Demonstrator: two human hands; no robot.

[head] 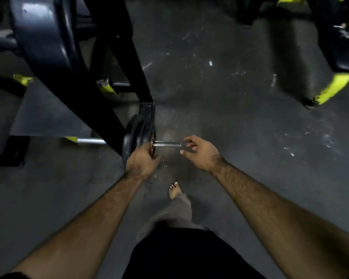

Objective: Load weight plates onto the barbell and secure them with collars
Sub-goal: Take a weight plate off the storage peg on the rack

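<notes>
- The barbell lies low over the floor, its chrome sleeve end bare and pointing right; the shaft reappears as a short bright stretch further left, the part between hidden behind a black frame leg.
- Two black weight plates sit on the sleeve, pushed against the frame's foot; their lower rims are covered by the left hand.
- The left hand is closed around something reddish against the outer plate's hub; whether it is a collar is hard to make out.
- The right hand hovers at the sleeve tip, fingers loosely curled, thumb and forefinger apart, gripping nothing.
- A larger dark plate hangs at the upper left, blurred and cut off by the edge.
- The floor is dark grey, scuffed with pale scratches; black equipment with yellow-green ends stands at the upper right.
- A bare foot shows below the hands.
- No writing is legible.
</notes>
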